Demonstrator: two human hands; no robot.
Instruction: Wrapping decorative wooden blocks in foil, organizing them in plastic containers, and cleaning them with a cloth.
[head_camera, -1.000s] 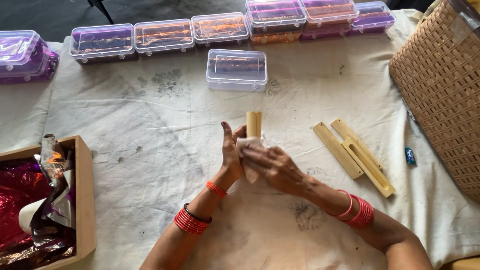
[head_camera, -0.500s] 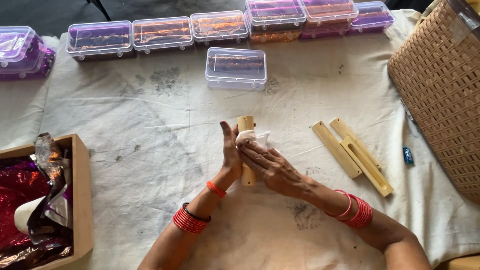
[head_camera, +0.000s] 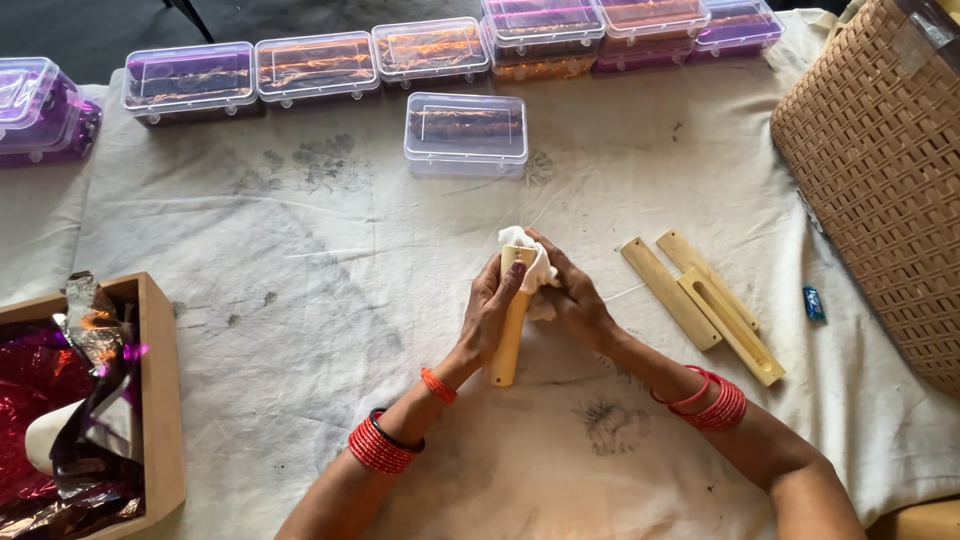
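1. The left hand (head_camera: 490, 315) is curled round the middle of a pale wooden piece (head_camera: 508, 345), holding it steeply tilted above the stained white cloth (head_camera: 300, 260) near the middle of the table. Its lower end sticks out below the palm.
2. The right hand (head_camera: 575, 295) is closed on a small white rag (head_camera: 528, 262), pinching it against the top end of the wood, with fingers bent over the tip.
3. To my eye this is a wiping step. It goes best with the left grip kept firm and low, so the top stays bare for the rag.
4. I would turn the wood a little between strokes, so every face meets the rag, not just the one facing up.
5. The rag wants to stay bunched under the fingertips; a loose tail could drag on the dirty cloth.
6. Hidden: the top end of the wood is covered by rag and fingers, so I cannot tell whether it is grooved like the slotted wooden parts (head_camera: 715, 305) lying just to the right.
7. The left palm's inner side is turned away, so how tightly it clamps is unclear.
8. The woven basket (head_camera: 880, 170) and the wooden tray of foil (head_camera: 165, 400) are cut off at the edges, and the contents of the clear plastic boxes (head_camera: 465, 135) are blurred.
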